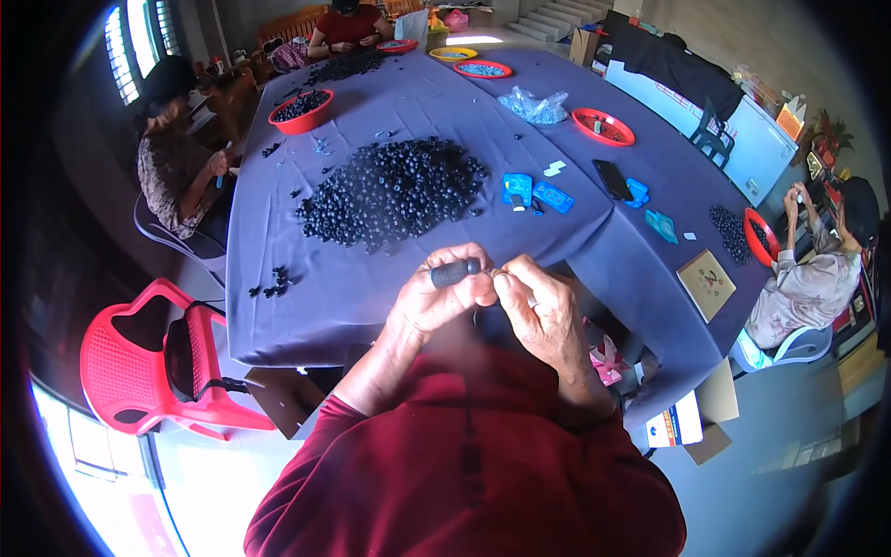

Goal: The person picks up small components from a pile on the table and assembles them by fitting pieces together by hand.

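Close in front of my chest, at the near edge of the table, my two hands meet. My left hand (pixel 429 299) is closed round a short tool with a thick dark cylindrical handle (pixel 452 272); its working end is hidden by the fingers. The fingers of my right hand (pixel 546 311) are pinched together against the left fingertips. Whatever they hold is too small to make out. Just beyond my hands lies a large heap of small round black parts (pixel 390 195), with a few loose ones (pixel 274 283) to its left.
A grey-blue cloth covers the table (pixel 353 302). On it are red bowls (pixel 302 111), blue plastic cases (pixel 554 197), a dark phone (pixel 612 180), a clear bag (pixel 534 106) and a notebook (pixel 706 284). Several people sit around. A red chair (pixel 153 367) stands left.
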Demonstrator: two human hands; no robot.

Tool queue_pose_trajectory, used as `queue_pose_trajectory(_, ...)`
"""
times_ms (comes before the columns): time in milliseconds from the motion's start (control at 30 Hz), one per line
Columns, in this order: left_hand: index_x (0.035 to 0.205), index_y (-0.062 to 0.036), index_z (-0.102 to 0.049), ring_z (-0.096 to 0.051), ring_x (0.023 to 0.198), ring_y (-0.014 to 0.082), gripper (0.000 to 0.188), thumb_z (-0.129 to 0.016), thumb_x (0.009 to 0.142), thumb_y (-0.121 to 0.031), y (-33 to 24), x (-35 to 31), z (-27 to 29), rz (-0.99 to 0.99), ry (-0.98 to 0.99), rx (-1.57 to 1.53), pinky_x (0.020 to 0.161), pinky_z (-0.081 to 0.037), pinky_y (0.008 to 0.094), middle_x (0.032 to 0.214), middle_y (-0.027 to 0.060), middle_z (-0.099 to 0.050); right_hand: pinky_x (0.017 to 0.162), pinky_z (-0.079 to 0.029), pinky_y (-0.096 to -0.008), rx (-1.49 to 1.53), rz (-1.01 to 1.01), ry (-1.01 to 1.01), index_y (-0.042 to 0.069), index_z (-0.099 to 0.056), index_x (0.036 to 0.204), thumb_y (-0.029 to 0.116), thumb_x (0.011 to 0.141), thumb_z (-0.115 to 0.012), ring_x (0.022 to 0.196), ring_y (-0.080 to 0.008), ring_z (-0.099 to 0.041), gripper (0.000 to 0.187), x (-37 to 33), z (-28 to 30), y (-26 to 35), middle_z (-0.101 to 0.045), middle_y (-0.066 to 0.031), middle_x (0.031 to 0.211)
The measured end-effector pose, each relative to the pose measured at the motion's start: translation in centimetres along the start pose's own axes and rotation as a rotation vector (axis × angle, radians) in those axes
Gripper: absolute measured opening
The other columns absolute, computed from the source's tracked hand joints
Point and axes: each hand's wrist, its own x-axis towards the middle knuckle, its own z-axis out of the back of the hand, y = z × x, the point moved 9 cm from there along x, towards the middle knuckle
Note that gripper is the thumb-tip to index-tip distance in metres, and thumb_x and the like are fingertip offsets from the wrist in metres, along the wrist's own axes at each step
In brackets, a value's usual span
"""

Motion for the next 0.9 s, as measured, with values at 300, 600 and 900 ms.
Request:
queue_pose_trajectory(300, 0.092, 0.0064, -0.045, -0.048, 0.067, 0.0139, 0.036, -0.066, 0.078, -0.019, 0.5, -0.8, -1.5, 0.017, -0.008, -0.134, 0.059, -0.041, 0.0267, 0.078, 0.0080, -0.048, 0.046, -0.039, -0.0360, -0.071, 0.065, -0.073, 0.004, -0.049, 0.072, 0.017, 0.085, -0.056, 0.052, -0.0309, -0.054, 0.020, -0.1, 0.6, 1.8, -0.051, -0.0136, 0.059)
queue_pose_trajectory(600, 0.101, 0.0039, -0.049, -0.048, 0.072, 0.0138, 0.030, -0.060, 0.083, -0.017, 0.3, -0.7, -1.8, 0.031, 0.043, -0.085, 0.064, -0.040, 0.0302, 0.077, 0.0048, -0.050, 0.045, -0.038, -0.0359, -0.083, 0.114, -0.086, 0.004, -0.048, 0.071, 0.016, 0.086, -0.054, 0.049, -0.0300, -0.052, 0.020, 0.0, 0.2, 1.6, -0.050, -0.0128, 0.058)
queue_pose_trajectory(900, 0.097, 0.0037, -0.051, -0.047, 0.071, 0.0125, 0.030, -0.062, 0.081, -0.019, 0.5, -0.7, -1.2, 0.058, 0.009, -0.057, 0.064, -0.039, 0.0290, 0.076, 0.0045, -0.050, 0.045, -0.039, -0.0358, -0.112, 0.119, -0.075, 0.004, -0.048, 0.070, 0.016, 0.086, -0.055, 0.051, -0.0303, -0.052, 0.021, 0.1, 0.1, 1.8, -0.050, -0.0127, 0.058)
